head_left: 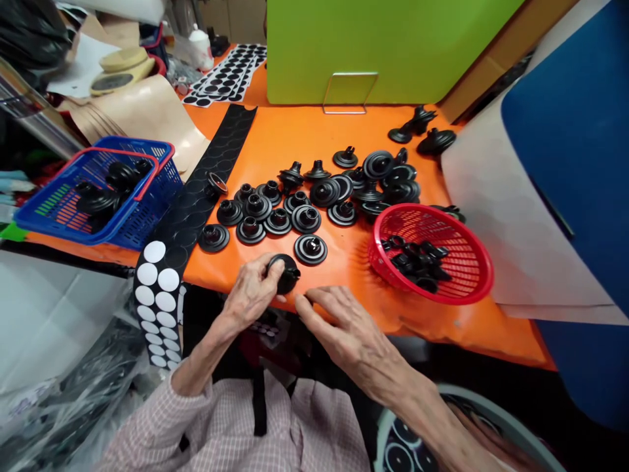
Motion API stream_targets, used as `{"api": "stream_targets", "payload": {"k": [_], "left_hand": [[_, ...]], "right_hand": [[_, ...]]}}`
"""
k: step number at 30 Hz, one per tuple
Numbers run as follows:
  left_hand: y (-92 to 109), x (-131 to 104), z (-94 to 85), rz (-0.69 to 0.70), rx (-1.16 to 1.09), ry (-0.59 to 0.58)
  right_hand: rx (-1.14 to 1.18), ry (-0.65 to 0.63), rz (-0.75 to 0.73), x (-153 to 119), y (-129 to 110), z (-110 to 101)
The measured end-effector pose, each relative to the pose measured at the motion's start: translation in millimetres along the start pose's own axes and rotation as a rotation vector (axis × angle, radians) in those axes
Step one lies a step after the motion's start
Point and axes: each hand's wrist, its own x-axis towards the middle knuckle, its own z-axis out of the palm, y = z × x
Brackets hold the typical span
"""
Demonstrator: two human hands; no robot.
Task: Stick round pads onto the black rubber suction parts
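My left hand (253, 292) is closed around the edge of a black plastic disc with a short stem (285, 274), held just above the front edge of the orange table. The stem side points right, towards my right hand (346, 324). The right hand's thumb and fingers come together close to the disc. A dark bit shows between their tips, too small to name. Behind both hands, several similar black stemmed discs (257, 206) stand on the table with stems up, the nearest one (311, 249) just beyond the left hand. More discs (378, 165) lie heaped further right.
A red basket (484, 275) holds small black parts. At the left stand a blue basket (170, 164) with black parts and a black strip (184, 213) with white round stickers. A green board (393, 46) closes the back; a grey bucket (515, 419) stands below right.
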Motion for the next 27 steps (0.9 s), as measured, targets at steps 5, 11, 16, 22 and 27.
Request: {"api": "stream_targets", "payload": {"k": [5, 11, 16, 22, 27], "left_hand": [[-2.7, 0.0, 3.8, -0.029, -0.313, 0.036], [-1.6, -8.6, 13.4, -0.005, -0.309, -0.010], [-0.6, -12.9, 14.5, 0.065, -0.170, 0.021], [-4.4, -14.6, 16.2, 0.137, -0.143, -0.053], [-6.8, -15.1, 13.2, 0.051, -0.368, -0.161]], "right_hand": [[0.249, 0.253, 0.424, -7.2, 0.4, 1.3], [0.396, 0.338, 0.559, -2.2, -12.3, 20.5], [0.333, 0.358, 0.521, 3.5, -13.1, 22.2], [0.200, 0.361, 0.486, 3.4, -12.4, 26.7], [0.276, 0.278, 0.505, -0.9, -19.9, 23.1]]}}
